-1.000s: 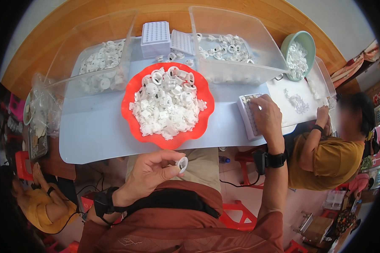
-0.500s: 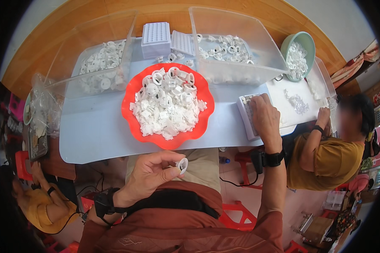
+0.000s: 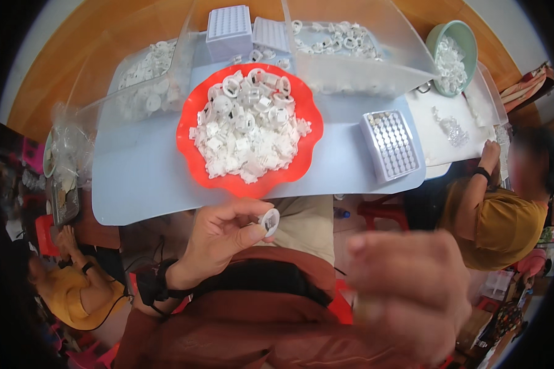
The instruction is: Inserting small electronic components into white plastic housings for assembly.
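My left hand (image 3: 218, 237) pinches a small round white plastic part (image 3: 269, 222) by its edge, just in front of the table. Its centre looks darker. My right hand (image 3: 406, 295) is lifted close to the camera at the lower right and is smeared by motion; its fingers seem curled, but what they hold, if anything, does not show. A scalloped red bowl (image 3: 188, 150) heaped with white plastic parts (image 3: 249, 132) stands in front of me. To its right sits a pale tray (image 3: 381, 166) with rows of small silvery round pieces (image 3: 395, 144).
Clear bins (image 3: 357, 83) of white parts stand behind the bowl, beside a pale stacked rack (image 3: 229, 31). A green bowl (image 3: 471, 55) of clear pieces is at the far right, near loose clear bits (image 3: 454, 132). Co-workers in yellow (image 3: 498, 221) sit on both sides.
My right hand has left the pale tray and come up toward me, uncovering the tray's rows. My left hand still pinches the white part. The whole view has shifted slightly.
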`<state>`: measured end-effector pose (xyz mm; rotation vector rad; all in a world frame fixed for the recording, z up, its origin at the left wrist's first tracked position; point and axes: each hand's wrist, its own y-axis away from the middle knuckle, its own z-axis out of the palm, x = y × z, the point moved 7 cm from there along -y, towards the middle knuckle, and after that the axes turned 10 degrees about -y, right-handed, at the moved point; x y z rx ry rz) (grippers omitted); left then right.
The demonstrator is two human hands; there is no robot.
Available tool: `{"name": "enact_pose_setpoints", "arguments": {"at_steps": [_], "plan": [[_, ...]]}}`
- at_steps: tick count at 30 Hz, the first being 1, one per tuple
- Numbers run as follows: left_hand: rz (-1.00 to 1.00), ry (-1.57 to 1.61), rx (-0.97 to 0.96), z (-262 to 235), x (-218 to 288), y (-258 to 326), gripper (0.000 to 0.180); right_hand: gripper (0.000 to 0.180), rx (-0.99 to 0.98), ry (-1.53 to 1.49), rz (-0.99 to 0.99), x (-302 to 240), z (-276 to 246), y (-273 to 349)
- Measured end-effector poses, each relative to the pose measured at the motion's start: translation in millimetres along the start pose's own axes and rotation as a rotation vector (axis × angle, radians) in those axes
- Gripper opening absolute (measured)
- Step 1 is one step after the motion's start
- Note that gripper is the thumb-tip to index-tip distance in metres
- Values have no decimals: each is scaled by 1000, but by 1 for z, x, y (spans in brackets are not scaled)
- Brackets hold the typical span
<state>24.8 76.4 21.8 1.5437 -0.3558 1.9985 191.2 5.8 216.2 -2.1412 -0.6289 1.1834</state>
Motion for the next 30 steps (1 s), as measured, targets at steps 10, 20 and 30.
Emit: {"name": "enact_pose_setpoints", "arguments": {"at_steps": [10,20,30], "plan": [[31,96,-67,13,3,1,31,16,377,-161,-80,-3,22,18],[-132,-183,-39,14,11,-3,36,12,116,-298,146,9,148,-50],[-52,298,-126,6,-1,-4,35,26,-110,-434,319,104,49,47]]}}
